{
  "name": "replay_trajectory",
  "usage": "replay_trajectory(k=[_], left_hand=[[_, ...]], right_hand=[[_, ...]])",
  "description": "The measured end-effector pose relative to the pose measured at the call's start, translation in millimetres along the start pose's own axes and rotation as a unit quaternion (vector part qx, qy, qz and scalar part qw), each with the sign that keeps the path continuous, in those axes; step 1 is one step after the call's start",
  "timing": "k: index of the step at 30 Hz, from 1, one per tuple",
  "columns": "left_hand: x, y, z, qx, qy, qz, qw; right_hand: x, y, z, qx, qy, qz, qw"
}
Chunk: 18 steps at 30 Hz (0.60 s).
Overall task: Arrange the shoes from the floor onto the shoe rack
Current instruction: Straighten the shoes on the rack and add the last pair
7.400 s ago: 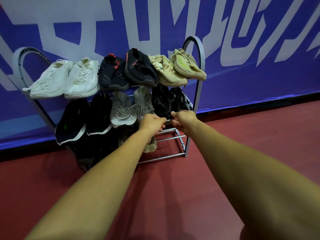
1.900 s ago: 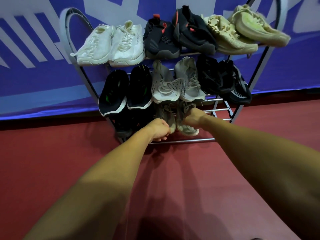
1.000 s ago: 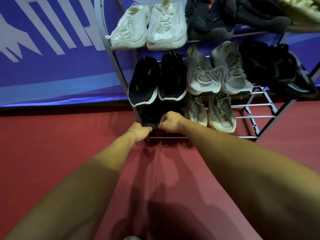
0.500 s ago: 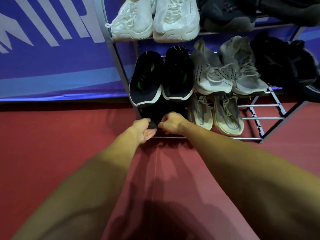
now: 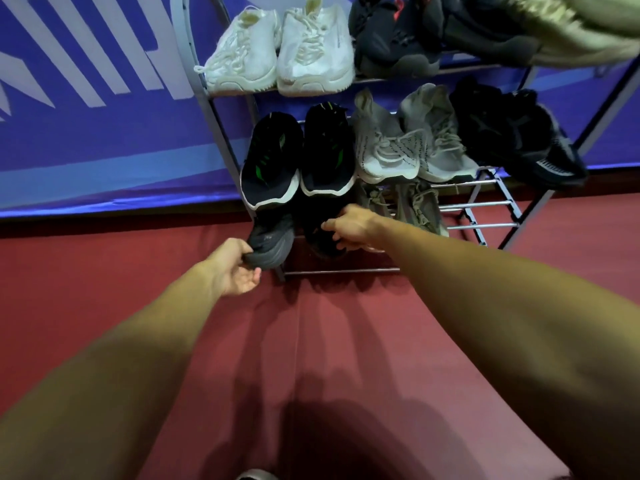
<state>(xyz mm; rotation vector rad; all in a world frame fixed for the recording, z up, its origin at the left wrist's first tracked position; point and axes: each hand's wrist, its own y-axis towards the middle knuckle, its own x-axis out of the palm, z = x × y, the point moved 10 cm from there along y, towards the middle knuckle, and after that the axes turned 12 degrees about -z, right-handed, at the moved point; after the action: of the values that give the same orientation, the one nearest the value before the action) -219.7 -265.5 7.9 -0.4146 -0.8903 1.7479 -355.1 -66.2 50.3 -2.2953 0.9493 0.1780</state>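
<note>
A grey metal shoe rack with three shelves stands against a blue banner wall. On its bottom shelf at the left sit two dark shoes. My left hand grips the toe of the left dark shoe, which sticks out over the rack's front bar. My right hand has its fingers curled round the toe of the right dark shoe. A pair of olive-grey shoes lies to the right on the same shelf.
The middle shelf holds black shoes with green marks, grey knit shoes and black shoes. White shoes, dark shoes and a beige shoe fill the top shelf. Red floor stretches in front.
The view has moved closer to the rack. My left hand has drawn the left dark shoe's toe outward; my right hand has shifted onto the right dark shoe.
</note>
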Motion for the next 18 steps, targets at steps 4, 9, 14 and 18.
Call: replay_trajectory(k=[4, 9, 14, 18], left_hand=[[-10, -17, -11, -0.055, 0.043, -0.035, 0.997], [7, -28, -17, -0.092, 0.096, -0.070, 0.989], [16, -37, -16, -0.099, 0.157, -0.068, 0.980], [13, -42, -10, -0.098, 0.177, -0.030, 0.979]], right_hand=[[-29, -24, 6, 0.027, 0.010, 0.046, 0.999], [-33, -41, 14, 0.030, -0.011, 0.043, 0.999], [-31, -40, 22, -0.021, 0.304, 0.051, 0.951], [-34, -46, 34, -0.022, 0.370, 0.059, 0.927]])
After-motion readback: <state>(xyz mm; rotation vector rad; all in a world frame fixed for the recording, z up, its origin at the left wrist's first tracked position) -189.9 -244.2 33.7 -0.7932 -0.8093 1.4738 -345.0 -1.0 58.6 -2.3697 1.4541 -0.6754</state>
